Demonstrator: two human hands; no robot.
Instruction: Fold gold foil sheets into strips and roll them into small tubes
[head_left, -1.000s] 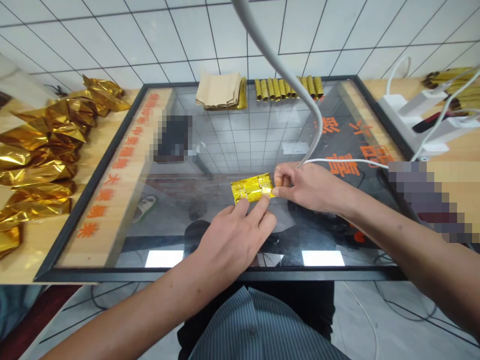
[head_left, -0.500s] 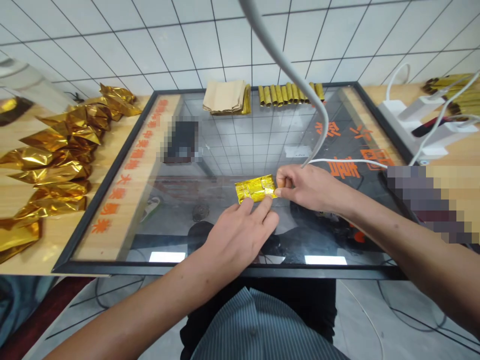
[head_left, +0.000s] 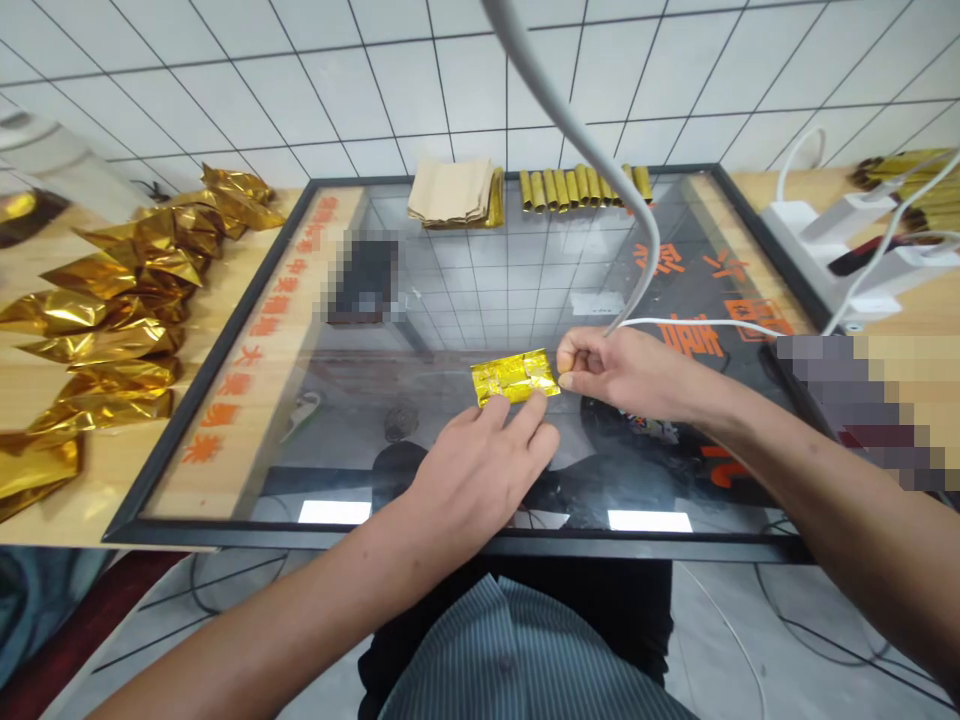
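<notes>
Crinkled rectangular gold foil lies between front and back edges of a glass panel, touching the left hand, fingers parted, beside the right hand, thumb and forefinger together.

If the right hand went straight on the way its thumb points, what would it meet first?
Probably the foil: its right end lies just beyond the right hand. Depth is unclear, so I can't tell whether they touch or the hand would pass slightly above.
</notes>
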